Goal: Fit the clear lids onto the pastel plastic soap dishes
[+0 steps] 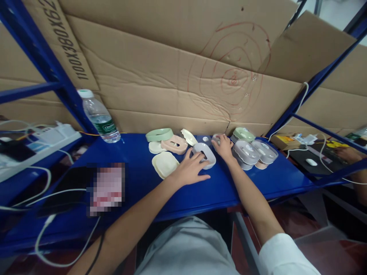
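Observation:
In the head view, my left hand (186, 168) lies over a grey plastic box (211, 156) with a dark slot in it. Its fingers are spread and touch the box, with the thumb held apart. My right hand (224, 147) is closed on a small greyish plastic piece (215, 138), largely hidden under the fingers. A small white round part (205, 139) sits between the hands. Left of them are a green ring-shaped frame (159, 134), a pinkish slotted cover (174, 145), a cream lid (164, 165) and a smaller cream piece (188, 136).
Stacked grey boxes (247, 152) and a green one (243, 133) stand on the right. A water bottle (101, 120) is at back left, near a power strip (54, 137) and white cables. Cardboard (157, 76) and blue posts (51, 65) enclose the blue table (177, 198).

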`<state>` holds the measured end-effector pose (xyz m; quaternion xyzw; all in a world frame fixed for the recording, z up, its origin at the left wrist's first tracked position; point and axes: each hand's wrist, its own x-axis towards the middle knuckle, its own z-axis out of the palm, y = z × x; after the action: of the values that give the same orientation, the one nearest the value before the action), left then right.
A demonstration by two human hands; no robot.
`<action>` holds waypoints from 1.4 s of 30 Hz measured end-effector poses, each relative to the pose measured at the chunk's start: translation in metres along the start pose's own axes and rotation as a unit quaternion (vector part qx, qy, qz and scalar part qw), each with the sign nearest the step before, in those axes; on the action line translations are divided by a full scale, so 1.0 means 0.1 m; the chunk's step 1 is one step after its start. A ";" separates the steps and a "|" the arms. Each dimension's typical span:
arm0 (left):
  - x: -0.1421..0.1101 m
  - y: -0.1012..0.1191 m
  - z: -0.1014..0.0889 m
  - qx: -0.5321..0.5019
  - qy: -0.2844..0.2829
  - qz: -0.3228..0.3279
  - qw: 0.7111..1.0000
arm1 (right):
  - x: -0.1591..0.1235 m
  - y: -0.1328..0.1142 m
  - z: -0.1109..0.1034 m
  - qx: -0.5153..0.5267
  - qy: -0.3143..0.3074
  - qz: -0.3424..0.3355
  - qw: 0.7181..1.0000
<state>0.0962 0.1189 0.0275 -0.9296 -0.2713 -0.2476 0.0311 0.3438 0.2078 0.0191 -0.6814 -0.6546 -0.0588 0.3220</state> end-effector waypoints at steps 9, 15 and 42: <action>-0.03 -0.09 -0.05 0.002 0.015 -0.019 1.000 | 0.01 -0.08 -0.08 0.086 0.058 -0.051 0.993; -0.04 -0.08 -0.04 0.005 0.002 -0.018 1.000 | -0.07 -0.25 -0.01 0.125 -0.001 -0.176 0.976; -0.05 -0.16 -0.16 0.001 0.019 -0.054 0.998 | -0.04 -0.07 -0.12 -0.029 -0.133 0.022 0.990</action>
<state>0.0772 0.1266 0.0374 -0.9086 -0.3210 -0.2660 0.0241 0.3404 0.1980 0.0292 -0.7064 -0.6745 0.0207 0.2136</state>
